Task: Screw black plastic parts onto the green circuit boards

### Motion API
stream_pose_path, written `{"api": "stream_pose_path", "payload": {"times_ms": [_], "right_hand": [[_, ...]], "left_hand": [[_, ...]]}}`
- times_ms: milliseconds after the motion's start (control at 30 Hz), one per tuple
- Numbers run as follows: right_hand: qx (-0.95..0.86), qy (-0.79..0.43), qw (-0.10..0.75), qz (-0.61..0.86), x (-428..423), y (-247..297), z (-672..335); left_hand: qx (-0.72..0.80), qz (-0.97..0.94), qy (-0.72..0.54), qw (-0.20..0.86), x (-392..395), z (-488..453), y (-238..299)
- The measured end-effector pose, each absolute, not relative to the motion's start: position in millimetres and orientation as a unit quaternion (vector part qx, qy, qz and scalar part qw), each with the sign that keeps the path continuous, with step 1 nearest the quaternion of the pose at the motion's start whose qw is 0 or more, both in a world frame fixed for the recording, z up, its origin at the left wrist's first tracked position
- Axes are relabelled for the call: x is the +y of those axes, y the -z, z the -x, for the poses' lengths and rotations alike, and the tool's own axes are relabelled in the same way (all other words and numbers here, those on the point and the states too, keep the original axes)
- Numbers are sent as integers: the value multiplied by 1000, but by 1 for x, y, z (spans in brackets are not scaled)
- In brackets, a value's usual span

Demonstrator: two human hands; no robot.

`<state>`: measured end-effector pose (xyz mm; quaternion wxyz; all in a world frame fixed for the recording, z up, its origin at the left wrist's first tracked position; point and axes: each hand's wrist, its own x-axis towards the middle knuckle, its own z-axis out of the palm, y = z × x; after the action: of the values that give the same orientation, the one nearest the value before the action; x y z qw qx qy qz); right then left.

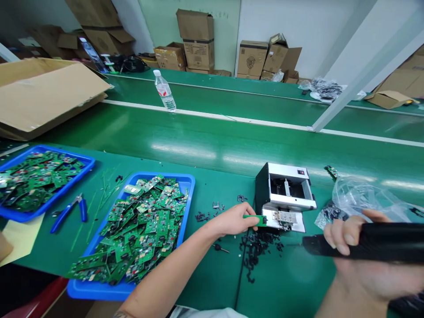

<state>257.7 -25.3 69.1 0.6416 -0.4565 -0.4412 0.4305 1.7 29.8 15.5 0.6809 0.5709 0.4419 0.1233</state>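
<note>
My left hand (pixel 240 219) pinches a narrow green circuit board (pixel 260 220) by one end. The board's other end reaches the silver front plate (pixel 270 221) of a small black-and-silver machine, which looks like a screw feeder (pixel 285 185). A metal block (pixel 285 217) sits on that plate. On the right, my right hand (pixel 347 234) is wrapped round a black electric screwdriver (pixel 371 240), its blurred tip pointing left toward the machine. Loose black plastic parts (pixel 258 249) lie below the plate, between my hands. A blue tray (pixel 190 198) heaped with circuit boards stands left of my left forearm.
Another blue tray (pixel 91 164) of boards stands far left, with blue-handled cutters (pixel 70 214) beside it. A clear plastic bag (pixel 357 194) lies right of the machine. A water bottle (pixel 164 92) and open cardboard box (pixel 49 95) stand behind. A slanting white post (pixel 351 70) rises at back right.
</note>
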Motion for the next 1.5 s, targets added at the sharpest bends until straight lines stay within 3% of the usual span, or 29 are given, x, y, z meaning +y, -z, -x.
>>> {"api": "stream_pose_path", "payload": {"times_ms": [67, 200, 400, 567, 667, 800, 900, 1000, 1267, 1500], "right_hand": [[-335, -423, 669, 511, -26, -57, -275], [-248, -402, 566, 676, -27, -17, -293], [-291, -305, 428, 800, -28, 37, -306], [-363, -190, 288, 866, -29, 39, -312], [-397, -127, 256, 872, -44, 32, -302], [-531, -23, 290, 795, -72, 27, -282], [-717, -64, 263, 642, -84, 30, -269], [-778, -109, 204, 584, -83, 38, -262], [-791, -145, 188, 564, -72, 58, -260], [-743, -183, 222, 604, -66, 43, -247]], "left_hand": [[437, -567, -114, 689, 34, 7, -17], [428, -583, -126, 679, 39, 15, -20], [451, -560, -189, 669, 43, 13, -19], [456, -554, -219, 661, 42, 14, -15], [437, -570, -225, 659, 39, 16, -15], [422, -596, -186, 658, 32, 17, -16], [378, -606, -157, 681, 27, 15, -14], [366, -618, -127, 684, 21, 13, -10], [359, -599, -42, 715, 14, 10, -7], [333, -595, -46, 730, 9, 10, -2]]}}
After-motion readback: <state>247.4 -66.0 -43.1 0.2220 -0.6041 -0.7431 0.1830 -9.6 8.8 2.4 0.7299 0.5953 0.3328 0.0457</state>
